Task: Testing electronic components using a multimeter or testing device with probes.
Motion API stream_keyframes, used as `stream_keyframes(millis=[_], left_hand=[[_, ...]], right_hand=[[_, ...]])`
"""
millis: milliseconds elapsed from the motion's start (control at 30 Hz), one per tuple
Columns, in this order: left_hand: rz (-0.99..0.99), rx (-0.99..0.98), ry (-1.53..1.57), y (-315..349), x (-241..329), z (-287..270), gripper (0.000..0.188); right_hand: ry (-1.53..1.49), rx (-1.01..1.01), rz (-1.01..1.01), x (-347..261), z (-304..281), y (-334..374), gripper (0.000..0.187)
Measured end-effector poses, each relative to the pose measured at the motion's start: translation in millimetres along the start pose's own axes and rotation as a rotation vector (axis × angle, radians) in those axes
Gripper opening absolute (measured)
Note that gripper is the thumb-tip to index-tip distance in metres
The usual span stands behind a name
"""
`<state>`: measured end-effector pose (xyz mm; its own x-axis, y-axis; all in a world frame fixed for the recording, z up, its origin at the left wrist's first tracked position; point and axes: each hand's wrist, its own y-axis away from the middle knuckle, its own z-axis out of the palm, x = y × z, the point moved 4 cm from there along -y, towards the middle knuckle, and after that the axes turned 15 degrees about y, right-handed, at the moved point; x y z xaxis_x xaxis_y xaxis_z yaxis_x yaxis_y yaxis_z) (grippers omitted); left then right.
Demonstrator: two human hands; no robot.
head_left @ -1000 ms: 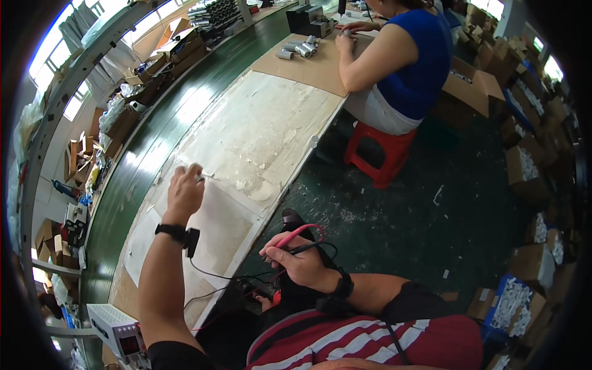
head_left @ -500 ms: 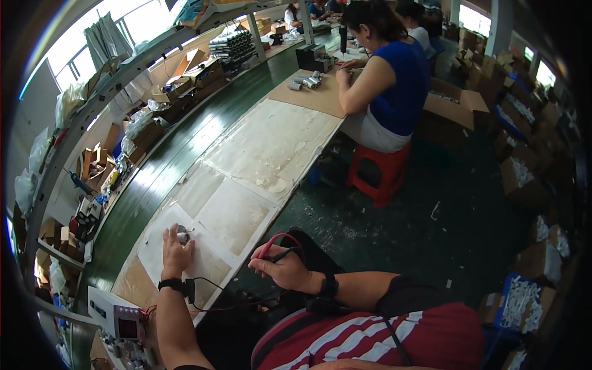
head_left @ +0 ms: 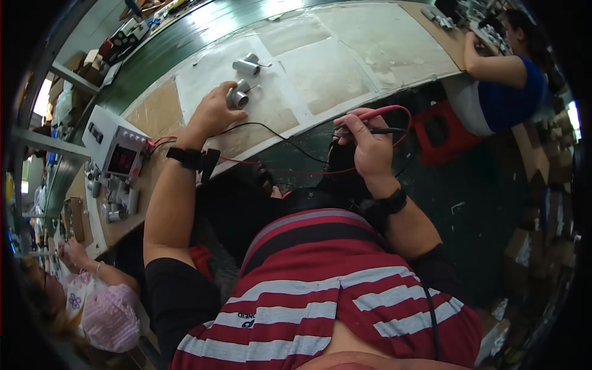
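Pinching two probes beside silver cylinders

Half a second ago, one small grey cluster showed at the fingertips of the left hand (head_left: 213, 114); now there are two, the near cylinders (head_left: 239, 95) beside that hand and the farther cylinders (head_left: 248, 65) just beyond. The view has tipped downward, bringing in a person in a pink cap (head_left: 111, 317) and moving a co-worker in blue (head_left: 515, 92) to the upper right. The left hand's thumb and fingers spread about the near cylinders; whether they grip cannot be told. The right hand (head_left: 373, 148) still pinches a red probe (head_left: 373, 113) together with a black probe (head_left: 385, 131), held past the table's front edge.

The cylinders are smooth and silver-grey, with round ends and fine wires. Worn, pale sheets cover the table (head_left: 382, 52), wrinkled and stained. A white, boxy instrument (head_left: 117, 145) with a dark display stands left, more grey cylinders (head_left: 117, 191) beside it.

The front edge slants up to the right. Right of the clusters, flat sheeting runs to a brown board (head_left: 453, 50); a black lead (head_left: 296, 145) loops across the edge.
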<state>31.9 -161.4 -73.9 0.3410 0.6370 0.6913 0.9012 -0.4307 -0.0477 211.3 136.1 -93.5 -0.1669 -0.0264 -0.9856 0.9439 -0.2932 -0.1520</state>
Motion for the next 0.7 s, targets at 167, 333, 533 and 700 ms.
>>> stream_keyframes(millis=[167, 333, 533, 700], left_hand=[[0.162, 0.033, -0.017, 4, 0, 2, 0.057], [0.186, 0.014, 0.175, -8, -8, 8, 0.047], [-0.436, -0.121, 1.205, -13, -32, 12, 0.033], [-0.539, -0.122, 1.616, -1, -14, 26, 0.036]], right_hand=[[-0.023, 0.003, 0.029, 5, 13, -13, 0.012], [0.003, -0.010, 0.033, 4, 26, -26, 0.012], [0.024, -0.049, 0.052, -2, 41, -45, 0.012], [0.019, -0.095, 0.049, 2, 58, -62, 0.012]])
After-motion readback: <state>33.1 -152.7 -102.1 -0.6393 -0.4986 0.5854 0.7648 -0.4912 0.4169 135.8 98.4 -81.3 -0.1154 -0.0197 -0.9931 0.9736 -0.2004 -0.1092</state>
